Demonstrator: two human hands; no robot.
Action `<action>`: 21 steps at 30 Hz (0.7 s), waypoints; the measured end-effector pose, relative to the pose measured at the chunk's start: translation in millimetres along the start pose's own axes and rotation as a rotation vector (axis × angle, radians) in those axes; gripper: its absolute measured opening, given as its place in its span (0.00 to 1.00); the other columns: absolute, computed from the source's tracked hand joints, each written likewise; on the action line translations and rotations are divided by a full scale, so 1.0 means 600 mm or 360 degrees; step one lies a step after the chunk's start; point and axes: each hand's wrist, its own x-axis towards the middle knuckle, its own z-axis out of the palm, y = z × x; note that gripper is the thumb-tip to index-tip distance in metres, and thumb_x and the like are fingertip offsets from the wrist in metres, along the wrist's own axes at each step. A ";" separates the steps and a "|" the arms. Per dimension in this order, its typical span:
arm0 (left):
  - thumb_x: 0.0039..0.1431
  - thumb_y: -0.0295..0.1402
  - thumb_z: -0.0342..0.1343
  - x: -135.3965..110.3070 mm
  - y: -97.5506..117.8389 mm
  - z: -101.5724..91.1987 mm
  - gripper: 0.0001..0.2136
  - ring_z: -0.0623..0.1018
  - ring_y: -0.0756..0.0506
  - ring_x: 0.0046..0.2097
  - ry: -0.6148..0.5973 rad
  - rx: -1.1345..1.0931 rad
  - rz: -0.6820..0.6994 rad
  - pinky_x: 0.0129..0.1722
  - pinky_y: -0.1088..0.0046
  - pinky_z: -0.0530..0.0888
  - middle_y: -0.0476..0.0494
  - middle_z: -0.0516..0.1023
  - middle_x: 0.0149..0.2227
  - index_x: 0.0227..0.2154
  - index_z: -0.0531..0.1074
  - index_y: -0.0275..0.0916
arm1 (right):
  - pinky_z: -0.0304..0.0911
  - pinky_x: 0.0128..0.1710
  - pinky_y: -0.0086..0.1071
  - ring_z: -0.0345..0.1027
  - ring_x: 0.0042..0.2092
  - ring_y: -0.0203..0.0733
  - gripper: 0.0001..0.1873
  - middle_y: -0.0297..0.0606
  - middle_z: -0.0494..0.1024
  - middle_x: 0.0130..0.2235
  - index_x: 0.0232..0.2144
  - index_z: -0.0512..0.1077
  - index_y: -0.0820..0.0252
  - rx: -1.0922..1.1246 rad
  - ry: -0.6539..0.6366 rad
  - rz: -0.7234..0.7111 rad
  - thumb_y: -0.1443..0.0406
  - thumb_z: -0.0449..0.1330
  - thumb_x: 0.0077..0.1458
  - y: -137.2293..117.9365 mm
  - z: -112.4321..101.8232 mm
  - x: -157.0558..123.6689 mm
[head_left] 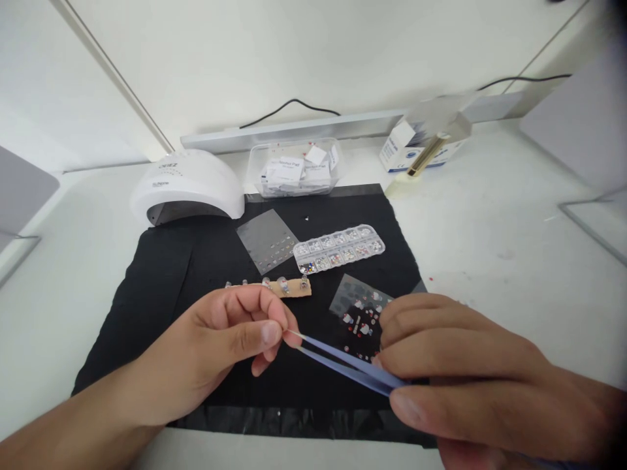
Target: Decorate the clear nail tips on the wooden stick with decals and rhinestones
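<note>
My right hand (pixel 455 372) grips a pair of blue tweezers (pixel 350 365), whose slightly parted tips point left. Those tips reach the fingertips of my left hand (pixel 240 333), where thumb and forefinger are pinched together. Whatever lies in that pinch, if anything, is too small to make out. Just behind my left hand is a tan strip (pixel 296 288) with several small decorated nail tips standing on it. A clear sheet of character stickers (pixel 360 320) lies partly covered by my right hand.
A clear compartment case of rhinestones (pixel 337 248) and another sticker sheet (pixel 269 241) lie on the black mat (pixel 210 254). A white nail lamp (pixel 189 183) stands back left. Behind are a plastic tub of alcohol pads (pixel 296 170), a box (pixel 406 150) and a gold stick-like item (pixel 427 155).
</note>
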 end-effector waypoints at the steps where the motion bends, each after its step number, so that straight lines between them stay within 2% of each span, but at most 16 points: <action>1: 0.61 0.32 0.61 0.000 -0.001 0.001 0.05 0.70 0.55 0.28 -0.0012 -0.0021 -0.0018 0.28 0.83 0.71 0.47 0.76 0.31 0.31 0.76 0.36 | 0.78 0.42 0.35 0.79 0.33 0.37 0.10 0.36 0.81 0.31 0.36 0.72 0.59 -0.0006 -0.0010 0.0001 0.59 0.59 0.63 0.000 0.000 0.000; 4: 0.61 0.31 0.61 0.002 -0.003 0.001 0.04 0.70 0.55 0.28 -0.0041 -0.0066 -0.0066 0.28 0.82 0.70 0.47 0.76 0.31 0.32 0.76 0.36 | 0.78 0.42 0.36 0.79 0.34 0.38 0.10 0.37 0.81 0.31 0.36 0.72 0.59 -0.0006 -0.0026 0.0010 0.58 0.59 0.64 -0.002 0.001 -0.003; 10: 0.60 0.32 0.62 0.005 -0.003 -0.001 0.04 0.70 0.56 0.28 -0.0038 -0.0051 -0.0156 0.27 0.83 0.70 0.47 0.78 0.32 0.31 0.77 0.36 | 0.77 0.45 0.37 0.78 0.37 0.38 0.15 0.39 0.82 0.34 0.39 0.72 0.61 -0.0016 -0.0086 0.0018 0.59 0.49 0.69 -0.001 0.003 -0.017; 16: 0.59 0.32 0.62 0.005 -0.004 -0.005 0.04 0.70 0.55 0.27 -0.0037 -0.0044 -0.0241 0.24 0.85 0.69 0.46 0.79 0.32 0.31 0.78 0.37 | 0.77 0.44 0.39 0.79 0.37 0.40 0.12 0.39 0.83 0.35 0.40 0.74 0.59 -0.0080 -0.0194 0.0010 0.59 0.54 0.67 -0.002 -0.006 -0.017; 21: 0.59 0.32 0.62 0.006 -0.004 -0.002 0.05 0.69 0.55 0.26 -0.0023 -0.0088 -0.0286 0.23 0.86 0.68 0.45 0.80 0.31 0.30 0.77 0.37 | 0.78 0.44 0.39 0.79 0.37 0.40 0.12 0.38 0.83 0.35 0.38 0.74 0.60 -0.0111 -0.0222 -0.0008 0.61 0.54 0.67 -0.007 -0.015 -0.009</action>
